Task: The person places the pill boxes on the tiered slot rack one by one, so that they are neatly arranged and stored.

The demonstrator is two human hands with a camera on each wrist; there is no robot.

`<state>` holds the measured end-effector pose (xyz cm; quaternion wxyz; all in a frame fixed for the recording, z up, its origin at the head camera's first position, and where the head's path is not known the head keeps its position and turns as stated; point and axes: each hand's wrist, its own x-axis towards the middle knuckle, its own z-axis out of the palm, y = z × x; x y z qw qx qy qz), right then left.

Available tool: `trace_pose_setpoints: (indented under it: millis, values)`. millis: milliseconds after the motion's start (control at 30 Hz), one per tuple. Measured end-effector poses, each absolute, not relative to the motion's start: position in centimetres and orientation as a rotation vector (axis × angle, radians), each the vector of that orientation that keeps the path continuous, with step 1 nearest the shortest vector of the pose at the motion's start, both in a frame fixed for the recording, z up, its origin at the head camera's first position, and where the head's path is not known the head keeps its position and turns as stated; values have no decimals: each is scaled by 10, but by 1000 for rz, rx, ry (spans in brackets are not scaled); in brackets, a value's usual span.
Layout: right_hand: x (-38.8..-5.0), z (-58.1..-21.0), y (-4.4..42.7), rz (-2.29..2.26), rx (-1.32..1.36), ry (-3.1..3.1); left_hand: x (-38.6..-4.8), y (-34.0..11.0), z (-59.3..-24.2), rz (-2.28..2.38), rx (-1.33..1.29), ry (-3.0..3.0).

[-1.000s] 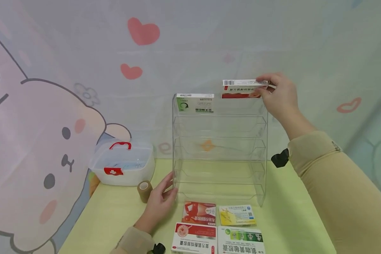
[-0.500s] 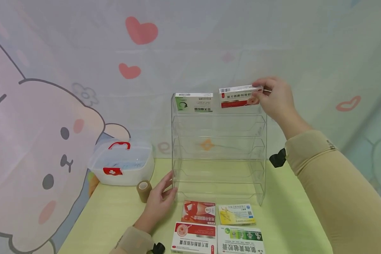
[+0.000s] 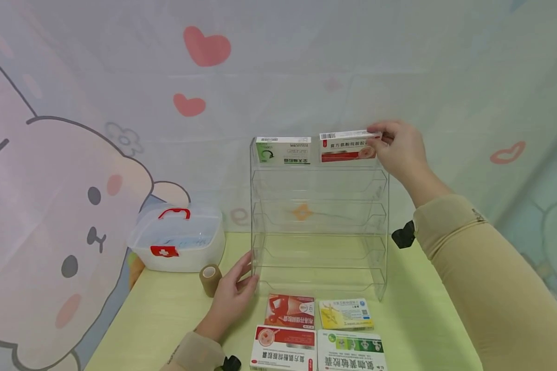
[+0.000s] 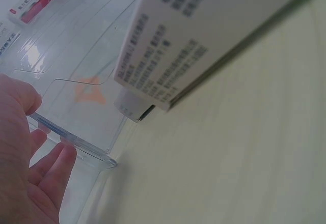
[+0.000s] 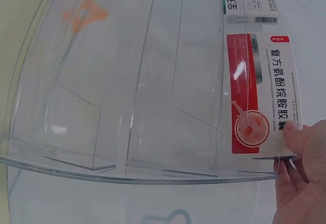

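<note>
A clear acrylic display rack [image 3: 320, 216] with several tiers stands on the table. My right hand [image 3: 401, 149] pinches the right end of a red-and-white medicine box [image 3: 343, 147], which sits in the top tier. In the right wrist view, the thumb is on the front of that box [image 5: 262, 96] and the fingers are behind it. To its left in the same tier is a green-and-white medicine box [image 3: 285, 151]. Low on the rack's left side, my left hand [image 3: 234, 291] grips the side panel, thumb on one face and fingers on the other [image 4: 30, 147].
In front of the rack lie a red medicine box [image 3: 290, 310], a yellow-and-white box [image 3: 345, 314], another red-and-white box [image 3: 283, 348] and a green-and-white box [image 3: 351, 350]. A brown bandage roll [image 3: 210, 280] and a first-aid case [image 3: 181, 242] stand to the left.
My right hand has lowered the red-and-white medicine box from above the rack into the top tier, its front tipping into view. The left hand has stayed on the rack's side.
</note>
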<state>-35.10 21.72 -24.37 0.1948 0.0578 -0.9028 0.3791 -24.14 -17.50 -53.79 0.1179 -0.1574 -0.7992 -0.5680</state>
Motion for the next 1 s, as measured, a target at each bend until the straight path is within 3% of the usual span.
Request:
trace_pose_setpoints:
  millis: [1000]
  values:
    - [-347,-249,217,990,174,-2548,-244,-174,-539,-1680,-445,-2345]
